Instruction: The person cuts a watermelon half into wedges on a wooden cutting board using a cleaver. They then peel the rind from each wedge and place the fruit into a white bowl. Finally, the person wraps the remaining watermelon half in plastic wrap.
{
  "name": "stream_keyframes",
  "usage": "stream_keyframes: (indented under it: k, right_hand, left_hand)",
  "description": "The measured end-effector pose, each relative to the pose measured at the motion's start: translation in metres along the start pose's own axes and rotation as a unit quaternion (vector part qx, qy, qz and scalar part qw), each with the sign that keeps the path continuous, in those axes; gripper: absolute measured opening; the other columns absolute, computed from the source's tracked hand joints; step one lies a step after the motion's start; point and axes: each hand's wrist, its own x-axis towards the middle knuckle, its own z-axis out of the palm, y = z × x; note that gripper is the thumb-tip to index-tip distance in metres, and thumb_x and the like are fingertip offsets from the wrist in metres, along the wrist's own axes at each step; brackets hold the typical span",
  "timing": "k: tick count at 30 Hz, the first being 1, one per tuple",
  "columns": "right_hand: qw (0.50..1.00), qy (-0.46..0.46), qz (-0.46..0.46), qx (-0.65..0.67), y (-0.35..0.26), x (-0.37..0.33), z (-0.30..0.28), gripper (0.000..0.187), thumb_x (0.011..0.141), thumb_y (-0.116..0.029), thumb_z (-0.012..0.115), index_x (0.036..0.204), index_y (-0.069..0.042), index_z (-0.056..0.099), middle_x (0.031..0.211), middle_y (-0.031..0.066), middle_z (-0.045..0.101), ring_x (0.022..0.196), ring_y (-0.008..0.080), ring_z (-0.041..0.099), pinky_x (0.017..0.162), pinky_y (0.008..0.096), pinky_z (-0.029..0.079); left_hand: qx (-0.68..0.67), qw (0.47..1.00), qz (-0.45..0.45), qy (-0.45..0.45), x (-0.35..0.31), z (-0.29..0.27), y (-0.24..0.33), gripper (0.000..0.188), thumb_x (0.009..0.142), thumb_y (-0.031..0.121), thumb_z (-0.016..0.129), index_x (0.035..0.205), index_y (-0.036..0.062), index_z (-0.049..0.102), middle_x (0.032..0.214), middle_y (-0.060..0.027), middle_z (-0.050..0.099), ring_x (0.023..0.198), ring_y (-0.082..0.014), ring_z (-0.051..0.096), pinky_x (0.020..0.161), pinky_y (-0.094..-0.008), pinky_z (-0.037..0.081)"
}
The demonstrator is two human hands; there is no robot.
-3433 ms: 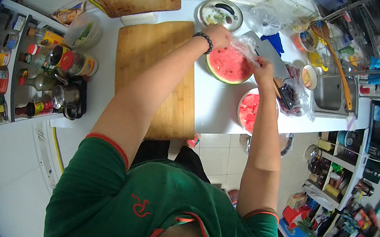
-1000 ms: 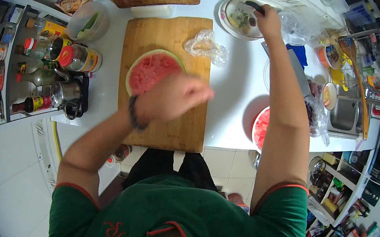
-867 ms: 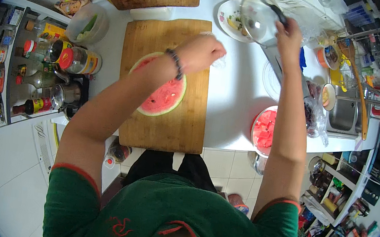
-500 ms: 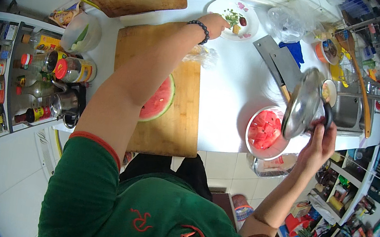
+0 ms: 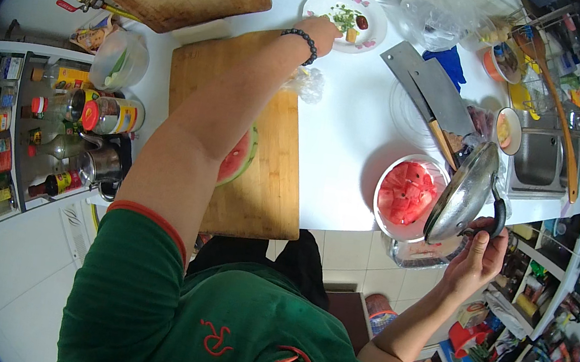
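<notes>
— From up by the head, what are the hands doing?

— The right hand (image 5: pixel 476 258) has its fingers (image 5: pixel 475 224) curled tight round the black handle of a steel pot lid (image 5: pixel 462 194), which it holds tilted on edge past the near rim of the white table (image 5: pixel 344 133), just beside the bowl of watermelon chunks (image 5: pixel 409 197); the lid overlaps the bowl's right side.

— And the other one?

— The left hand (image 5: pixel 322 30) is stretched far out to the small white plate (image 5: pixel 346 18) at the back of the table. It touches the plate's near-left rim; I cannot tell whether its fingers are spread or pinching anything, they are too small from here.

— What lies under that arm?

— A wooden cutting board (image 5: pixel 264 156) with half a watermelon (image 5: pixel 237 157) on it, cut face up, partly hidden by the forearm. A crumpled bit of clear wrap (image 5: pixel 309 83) sits at the board's far right edge. A cleaver (image 5: pixel 429 97) lies on the table between plate and bowl, and a sink (image 5: pixel 536 160) is at the right.
</notes>
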Motion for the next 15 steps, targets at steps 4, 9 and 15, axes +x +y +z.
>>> stream_keyframes:
  k: [4, 9, 15]
  right_hand:
    - [1.000, 0.006, -0.008, -0.002, 0.001, -0.001, -0.002, 0.026, 0.087, -0.012, 0.065, 0.103, 0.005, 0.055, 0.091, 0.0089, 0.058, 0.082, 0.0145, 0.054, 0.076, 0.0270, 0.043]
    - [1.000, 0.017, -0.018, -0.007, 0.001, -0.001, -0.004, 0.026, 0.087, -0.013, 0.065, 0.104, 0.005, 0.055, 0.090, 0.0093, 0.060, 0.080, 0.0140, 0.054, 0.074, 0.0263, 0.043]
    - [0.999, 0.034, -0.023, 0.003, -0.004, -0.003, -0.017, 0.023, 0.088, -0.012, 0.064, 0.102, 0.004, 0.055, 0.091, 0.0095, 0.060, 0.080, 0.0128, 0.054, 0.071, 0.0244, 0.042]
  left_hand:
    - [0.062, 0.998, -0.005, -0.026, -0.005, -0.009, 0.011, 0.037, 0.089, 0.006, 0.048, 0.121, 0.0195, 0.062, 0.115, -0.0161, 0.057, 0.107, -0.0321, 0.057, 0.093, -0.0389, 0.047]
    - [0.159, 0.987, 0.026, -0.001, -0.012, -0.003, 0.016, 0.038, 0.088, 0.005, 0.049, 0.120, 0.0198, 0.063, 0.115, -0.0151, 0.057, 0.108, -0.0312, 0.056, 0.093, -0.0402, 0.046]
    - [0.053, 0.998, 0.021, -0.011, -0.018, -0.019, 0.019, 0.023, 0.087, 0.016, 0.057, 0.107, 0.0142, 0.068, 0.107, -0.0145, 0.059, 0.099, -0.0306, 0.059, 0.089, -0.0391, 0.048]
